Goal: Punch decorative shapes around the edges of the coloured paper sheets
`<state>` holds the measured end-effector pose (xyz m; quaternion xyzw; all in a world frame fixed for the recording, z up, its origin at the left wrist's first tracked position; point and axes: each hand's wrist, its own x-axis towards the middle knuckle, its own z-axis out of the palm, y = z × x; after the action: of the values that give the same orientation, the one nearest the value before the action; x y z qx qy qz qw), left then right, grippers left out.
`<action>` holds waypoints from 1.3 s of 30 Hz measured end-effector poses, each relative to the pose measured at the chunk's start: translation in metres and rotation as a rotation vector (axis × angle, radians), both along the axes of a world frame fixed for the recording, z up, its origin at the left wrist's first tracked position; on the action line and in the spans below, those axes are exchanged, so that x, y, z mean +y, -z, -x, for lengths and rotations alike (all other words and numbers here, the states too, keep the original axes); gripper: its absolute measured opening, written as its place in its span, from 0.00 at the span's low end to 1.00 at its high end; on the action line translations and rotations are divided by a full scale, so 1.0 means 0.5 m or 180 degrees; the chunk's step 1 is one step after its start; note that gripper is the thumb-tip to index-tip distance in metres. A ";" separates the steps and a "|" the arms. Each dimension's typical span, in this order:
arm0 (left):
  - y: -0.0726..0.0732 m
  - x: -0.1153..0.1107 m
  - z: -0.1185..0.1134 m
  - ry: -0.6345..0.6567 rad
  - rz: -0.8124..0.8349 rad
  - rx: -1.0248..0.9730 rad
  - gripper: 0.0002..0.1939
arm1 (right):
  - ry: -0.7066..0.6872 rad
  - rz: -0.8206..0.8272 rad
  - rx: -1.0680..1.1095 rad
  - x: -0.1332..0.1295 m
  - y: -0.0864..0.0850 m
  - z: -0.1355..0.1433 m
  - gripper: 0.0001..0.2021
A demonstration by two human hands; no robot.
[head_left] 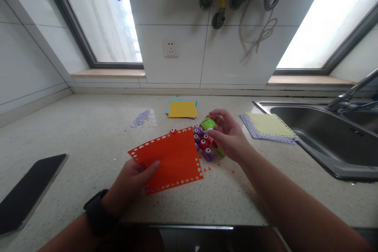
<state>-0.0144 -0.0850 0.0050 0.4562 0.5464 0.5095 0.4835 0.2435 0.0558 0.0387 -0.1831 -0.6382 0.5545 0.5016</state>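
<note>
My left hand [137, 177] grips a red-orange sheet of paper [174, 159] by its left side, thumb on top. Small shapes such as hearts and stars are punched along the paper's edges. Just right of the sheet, my right hand [227, 136] holds a green craft punch [208, 123] between thumb and fingers. Beneath that hand sits a cluster of small purple and red craft punches [203, 143], partly hidden by the paper and my fingers. Another red punch [173, 131] peeks out behind the sheet's top edge. Tiny red paper bits [209, 169] lie scattered on the counter.
Yellow and blue paper sheets [182, 109] lie stacked at the back. Punched pale yellow and lilac sheets [270, 126] rest beside the steel sink [319, 141]. Purple paper confetti [141, 118] is heaped at back left. A dark flat object [31, 189] lies at far left.
</note>
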 end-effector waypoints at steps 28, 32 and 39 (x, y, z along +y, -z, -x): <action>-0.004 -0.006 0.008 -0.0031 -0.0239 0.1157 0.16 | -0.0551 0.0104 0.0192 -0.027 0.003 0.002 0.21; -0.006 -0.005 0.006 -0.0013 -0.0261 0.1153 0.17 | -0.0523 0.0175 0.0175 -0.030 0.000 0.003 0.21; -0.001 -0.005 0.012 -0.0040 -0.0307 0.1278 0.16 | -0.0521 0.0263 0.0121 -0.029 -0.001 0.007 0.20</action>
<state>-0.0204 -0.0872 0.0054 0.5677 0.6097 0.4369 0.3392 0.2400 0.0411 0.0390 -0.1404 -0.6180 0.6229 0.4586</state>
